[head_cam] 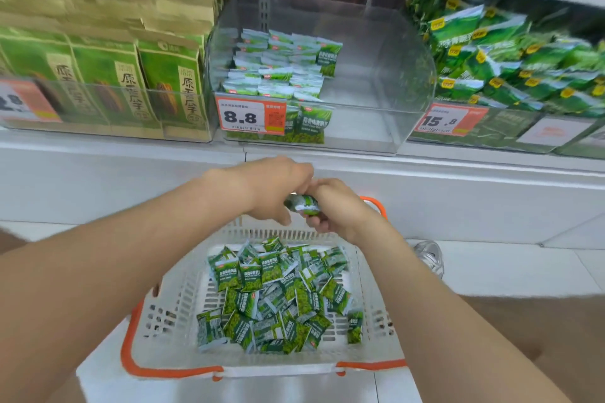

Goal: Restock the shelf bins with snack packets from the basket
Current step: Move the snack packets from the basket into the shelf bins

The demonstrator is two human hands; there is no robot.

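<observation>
Both hands meet over the basket (178,298): left hand (278,188) and right hand (334,206) both pinch a green packet (302,204). Clear bin (376,59) is stocked on its left side only. Advice: square the packet, label forward, and seat it beside the stack (278,69).

Head view, down, close over basket (176,298)
</observation>
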